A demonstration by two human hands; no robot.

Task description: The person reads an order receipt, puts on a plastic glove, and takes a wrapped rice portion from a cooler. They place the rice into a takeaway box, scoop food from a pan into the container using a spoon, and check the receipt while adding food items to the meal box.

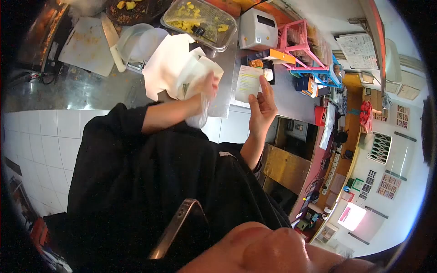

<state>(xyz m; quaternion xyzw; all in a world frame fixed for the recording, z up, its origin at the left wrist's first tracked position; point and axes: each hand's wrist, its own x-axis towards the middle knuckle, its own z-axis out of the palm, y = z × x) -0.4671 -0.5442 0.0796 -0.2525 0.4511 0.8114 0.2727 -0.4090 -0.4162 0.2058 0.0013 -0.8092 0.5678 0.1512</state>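
Note:
My left hand (208, 88) is curled with its fingers closed on a thin clear plastic bag (198, 117), which hangs down beside the wrist. It is over crumpled white paper (166, 61) on the metal counter. My right hand (263, 107) is raised to the right, holding a printed paper slip (249, 84) at its edge between thumb and fingers. Just behind the slip, a dark tray (272, 81) holds browned food (256, 63) and a small white item (268, 74).
A knife (112, 42) rests by a white cutting board (89, 47) at the left. Clear round containers (136, 40), a plastic tub of yellow pieces (200, 22), a white printer (258, 30) and a pink rack (300, 42) stand along the back. A phone (175, 230) shows low in front.

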